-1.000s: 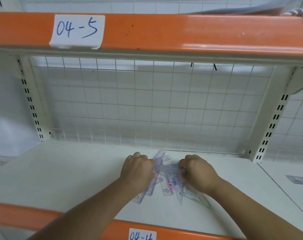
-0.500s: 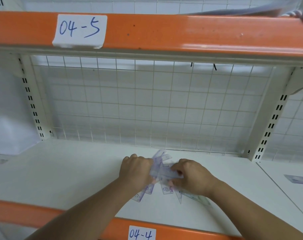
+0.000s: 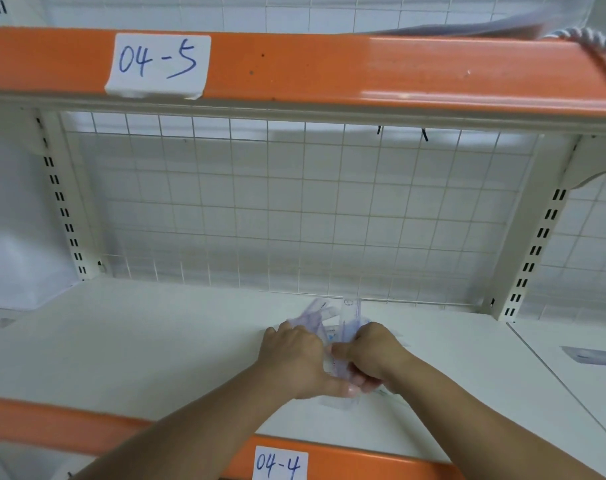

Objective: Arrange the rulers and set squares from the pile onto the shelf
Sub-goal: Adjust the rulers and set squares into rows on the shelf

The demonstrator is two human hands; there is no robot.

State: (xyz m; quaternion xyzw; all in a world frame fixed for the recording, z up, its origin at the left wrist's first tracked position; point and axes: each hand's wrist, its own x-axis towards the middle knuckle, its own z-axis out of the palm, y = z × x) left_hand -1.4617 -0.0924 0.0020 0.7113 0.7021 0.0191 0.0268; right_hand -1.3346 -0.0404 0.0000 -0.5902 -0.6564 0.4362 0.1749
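A pile of clear plastic rulers and set squares (image 3: 324,318) with purple print lies on the white shelf (image 3: 138,341), near the wire-grid back. My left hand (image 3: 296,358) and my right hand (image 3: 372,355) are side by side over the pile, fingers curled around the pieces. One clear ruler (image 3: 350,315) points straight toward the back between the hands. The thumbs meet at the near end of the bunch. Most of the pile is hidden under the hands.
An orange beam labelled 04-5 (image 3: 157,64) runs overhead; a lower orange beam labelled 04-4 (image 3: 279,464) edges the shelf front. A wire grid (image 3: 294,209) closes the back. Slotted uprights stand left (image 3: 61,202) and right (image 3: 533,244). A flat clear item (image 3: 592,355) lies on the neighbouring shelf.
The hands have drawn closer together and gathered the fanned-out pieces into a tighter bunch. One ruler now stands out straight toward the back.
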